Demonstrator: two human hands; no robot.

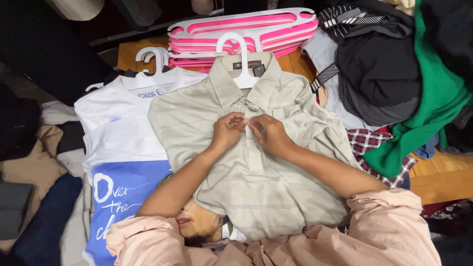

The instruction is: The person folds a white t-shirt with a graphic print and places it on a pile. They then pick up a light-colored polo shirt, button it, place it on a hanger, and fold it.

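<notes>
pinching the beige polo shirt [256,182] placket at frame centre, left hand [227,130] and right hand [268,134] fingertips together; best keeping placket flat, button aligned with hole.

Pale grey-green short-sleeved polo shirt with faint horizontal stripes [266,182], laid flat, front up, centre of the pile, collar at the far end, hem near. White plastic hanger [241,64] sits inside the collar, hook pointing far. Chest pocket on the right side of the shirt. Placket buttons run down from the collar; both hands pinch the placket mid-chest. Left sleeve overlaps a neighbouring garment, right sleeve rumpled.
</notes>
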